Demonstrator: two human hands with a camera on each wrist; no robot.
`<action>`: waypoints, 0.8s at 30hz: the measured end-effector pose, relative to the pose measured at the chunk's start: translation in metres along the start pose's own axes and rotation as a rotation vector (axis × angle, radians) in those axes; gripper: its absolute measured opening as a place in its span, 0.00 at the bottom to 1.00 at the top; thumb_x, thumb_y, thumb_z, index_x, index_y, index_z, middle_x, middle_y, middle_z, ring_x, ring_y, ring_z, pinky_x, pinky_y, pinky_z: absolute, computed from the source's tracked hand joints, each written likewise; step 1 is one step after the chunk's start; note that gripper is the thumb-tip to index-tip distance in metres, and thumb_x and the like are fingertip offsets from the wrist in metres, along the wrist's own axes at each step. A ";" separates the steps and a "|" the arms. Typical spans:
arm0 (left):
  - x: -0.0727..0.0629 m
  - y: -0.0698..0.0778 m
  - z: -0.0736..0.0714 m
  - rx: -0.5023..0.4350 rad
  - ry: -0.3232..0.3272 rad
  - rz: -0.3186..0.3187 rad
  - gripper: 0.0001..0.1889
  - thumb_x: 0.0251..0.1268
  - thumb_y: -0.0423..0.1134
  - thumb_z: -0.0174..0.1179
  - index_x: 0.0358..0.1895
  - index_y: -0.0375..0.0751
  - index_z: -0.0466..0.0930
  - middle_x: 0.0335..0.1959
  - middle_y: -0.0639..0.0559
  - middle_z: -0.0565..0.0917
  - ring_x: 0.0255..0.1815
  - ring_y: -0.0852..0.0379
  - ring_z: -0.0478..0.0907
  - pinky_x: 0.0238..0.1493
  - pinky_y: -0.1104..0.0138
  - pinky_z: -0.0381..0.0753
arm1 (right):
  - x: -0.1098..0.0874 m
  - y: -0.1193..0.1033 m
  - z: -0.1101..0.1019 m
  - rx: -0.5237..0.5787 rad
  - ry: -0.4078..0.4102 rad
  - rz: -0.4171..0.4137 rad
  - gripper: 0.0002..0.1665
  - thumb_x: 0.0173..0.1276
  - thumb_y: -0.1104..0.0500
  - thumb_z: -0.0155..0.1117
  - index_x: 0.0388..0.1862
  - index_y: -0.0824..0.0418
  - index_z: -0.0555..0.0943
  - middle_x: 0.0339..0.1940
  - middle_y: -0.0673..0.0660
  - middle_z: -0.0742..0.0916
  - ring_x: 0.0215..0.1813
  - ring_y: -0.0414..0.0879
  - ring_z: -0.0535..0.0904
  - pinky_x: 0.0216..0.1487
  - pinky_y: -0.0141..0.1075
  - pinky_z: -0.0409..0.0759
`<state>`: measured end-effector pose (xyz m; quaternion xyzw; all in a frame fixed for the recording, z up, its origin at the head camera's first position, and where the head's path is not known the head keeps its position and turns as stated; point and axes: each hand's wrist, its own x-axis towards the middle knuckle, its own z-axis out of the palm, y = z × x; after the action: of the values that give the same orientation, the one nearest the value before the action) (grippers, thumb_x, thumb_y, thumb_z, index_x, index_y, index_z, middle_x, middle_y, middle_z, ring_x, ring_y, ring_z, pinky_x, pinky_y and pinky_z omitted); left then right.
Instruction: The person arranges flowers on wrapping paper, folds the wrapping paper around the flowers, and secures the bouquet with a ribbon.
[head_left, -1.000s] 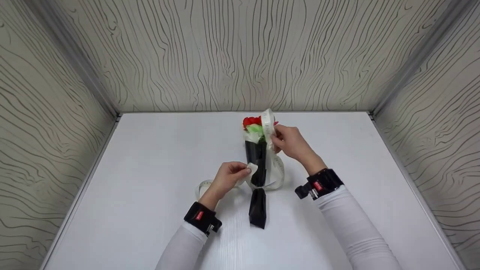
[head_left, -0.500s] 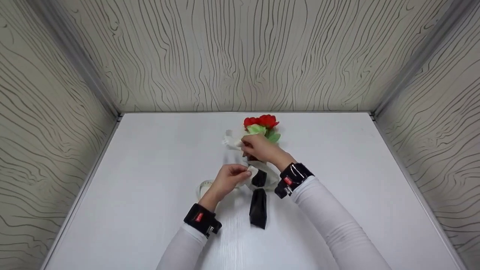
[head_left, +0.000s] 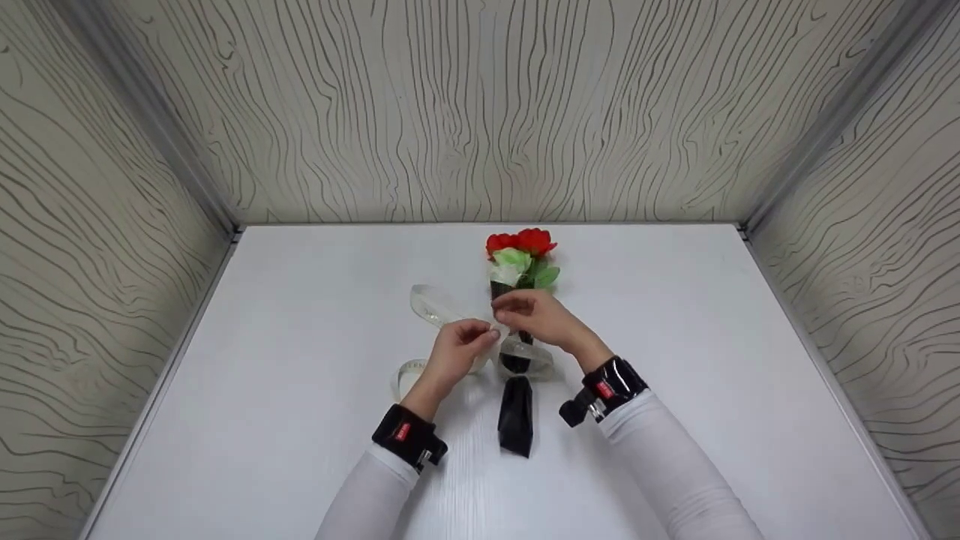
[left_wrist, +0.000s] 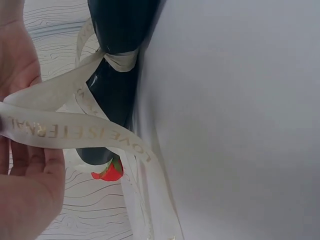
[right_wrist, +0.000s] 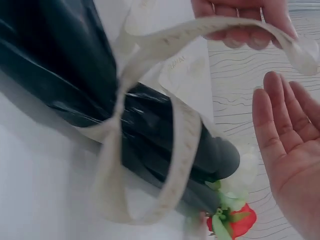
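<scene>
A small bouquet with red flowers, pale green petals and a black wrapper lies on the white table. Cream ribbon with gold lettering is cinched around the wrapper's narrow part, and a loop of this ribbon crosses the wrapper. My left hand pinches the ribbon just left of the bouquet. Over the wrapper, my right hand is close to the left fingertips; in the right wrist view its fingers are extended, apart from the ribbon. Its thumb is out of that view.
One loose ribbon length trails out beyond the left hand, and another ribbon curl lies beside the left wrist. Wood-grain patterned panels enclose the white table at the back and both sides.
My right hand carried the ribbon from the bouquet's right side across to the left, then let go and drew back slightly toward me. The left hand stays nearly still, holding its ribbon.
</scene>
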<state>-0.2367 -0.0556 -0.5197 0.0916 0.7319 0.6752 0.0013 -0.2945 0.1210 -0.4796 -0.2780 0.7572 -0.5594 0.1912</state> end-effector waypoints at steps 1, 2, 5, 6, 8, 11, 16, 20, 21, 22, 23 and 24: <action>0.001 0.000 0.001 0.007 0.011 0.008 0.09 0.57 0.35 0.59 0.35 0.31 0.80 0.30 0.47 0.81 0.29 0.60 0.74 0.29 0.72 0.72 | -0.004 0.001 0.002 0.005 0.013 -0.001 0.18 0.62 0.59 0.59 0.47 0.69 0.76 0.38 0.62 0.82 0.39 0.58 0.78 0.40 0.52 0.75; 0.002 0.001 0.002 0.013 0.021 0.019 0.08 0.57 0.35 0.59 0.34 0.32 0.80 0.30 0.46 0.81 0.29 0.60 0.74 0.29 0.72 0.72 | -0.007 0.003 0.004 0.022 0.028 0.004 0.17 0.61 0.59 0.60 0.46 0.69 0.76 0.38 0.61 0.82 0.39 0.60 0.78 0.39 0.53 0.74; 0.009 -0.008 0.004 0.021 0.031 0.037 0.09 0.57 0.37 0.59 0.34 0.34 0.81 0.31 0.47 0.81 0.30 0.59 0.76 0.31 0.71 0.73 | -0.014 0.008 0.010 0.066 0.083 0.003 0.14 0.60 0.62 0.61 0.42 0.70 0.78 0.35 0.61 0.82 0.37 0.64 0.76 0.39 0.54 0.74; 0.011 -0.011 0.004 0.028 0.028 0.039 0.09 0.57 0.38 0.60 0.35 0.34 0.81 0.31 0.48 0.81 0.31 0.59 0.76 0.31 0.70 0.74 | -0.015 0.010 0.011 0.073 0.104 0.000 0.13 0.60 0.62 0.61 0.40 0.71 0.78 0.34 0.61 0.83 0.36 0.64 0.76 0.38 0.54 0.74; 0.016 -0.018 0.001 0.072 0.021 0.041 0.10 0.57 0.40 0.60 0.37 0.36 0.81 0.32 0.50 0.82 0.32 0.59 0.77 0.33 0.70 0.75 | -0.018 0.013 0.011 0.074 0.148 -0.001 0.11 0.60 0.63 0.61 0.38 0.70 0.79 0.32 0.62 0.82 0.34 0.63 0.76 0.37 0.55 0.74; 0.022 -0.026 -0.010 0.238 0.033 0.072 0.10 0.57 0.39 0.59 0.39 0.37 0.80 0.33 0.51 0.81 0.34 0.57 0.77 0.36 0.67 0.75 | -0.022 0.016 0.008 0.058 0.201 -0.008 0.09 0.60 0.64 0.60 0.37 0.70 0.79 0.29 0.66 0.81 0.30 0.55 0.77 0.32 0.51 0.75; 0.031 -0.034 -0.041 0.810 0.064 0.133 0.10 0.54 0.34 0.61 0.40 0.39 0.80 0.37 0.48 0.78 0.41 0.51 0.74 0.41 0.61 0.73 | -0.029 0.017 -0.005 0.025 0.266 0.006 0.10 0.60 0.65 0.59 0.37 0.72 0.78 0.29 0.71 0.80 0.26 0.47 0.77 0.29 0.45 0.76; 0.036 -0.041 -0.060 1.151 0.006 0.139 0.17 0.53 0.35 0.62 0.49 0.42 0.77 0.48 0.45 0.75 0.52 0.46 0.69 0.47 0.56 0.70 | -0.031 0.018 -0.015 0.012 0.292 0.024 0.11 0.60 0.65 0.59 0.38 0.73 0.77 0.29 0.70 0.80 0.29 0.59 0.76 0.31 0.50 0.75; 0.037 -0.044 -0.064 1.191 -0.014 0.126 0.19 0.55 0.36 0.60 0.52 0.43 0.75 0.52 0.45 0.73 0.55 0.45 0.66 0.49 0.55 0.69 | -0.032 0.019 -0.016 0.010 0.296 0.030 0.11 0.60 0.65 0.59 0.38 0.73 0.78 0.28 0.70 0.80 0.29 0.59 0.76 0.31 0.50 0.75; 0.037 -0.046 -0.067 1.215 -0.034 0.110 0.20 0.58 0.37 0.58 0.55 0.44 0.73 0.55 0.44 0.71 0.58 0.44 0.63 0.52 0.53 0.67 | -0.032 0.019 -0.017 0.005 0.300 0.036 0.11 0.60 0.64 0.59 0.38 0.72 0.78 0.28 0.68 0.80 0.29 0.58 0.76 0.31 0.50 0.75; 0.037 -0.048 -0.069 1.233 -0.053 0.087 0.20 0.60 0.38 0.56 0.58 0.45 0.71 0.58 0.44 0.68 0.61 0.43 0.59 0.54 0.51 0.64 | -0.032 0.020 -0.019 0.002 0.303 0.040 0.11 0.60 0.64 0.59 0.38 0.72 0.78 0.27 0.68 0.80 0.28 0.56 0.76 0.31 0.50 0.74; 0.036 -0.050 -0.071 1.250 -0.069 0.064 0.21 0.63 0.39 0.53 0.60 0.46 0.69 0.61 0.44 0.66 0.63 0.42 0.56 0.55 0.49 0.62 | -0.031 0.021 -0.020 -0.002 0.306 0.045 0.11 0.60 0.64 0.59 0.38 0.72 0.78 0.27 0.68 0.80 0.27 0.52 0.76 0.30 0.48 0.75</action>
<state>-0.2878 -0.1245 -0.5584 0.1188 0.9849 0.1159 -0.0490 -0.2865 0.1599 -0.4944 -0.1726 0.7839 -0.5901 0.0860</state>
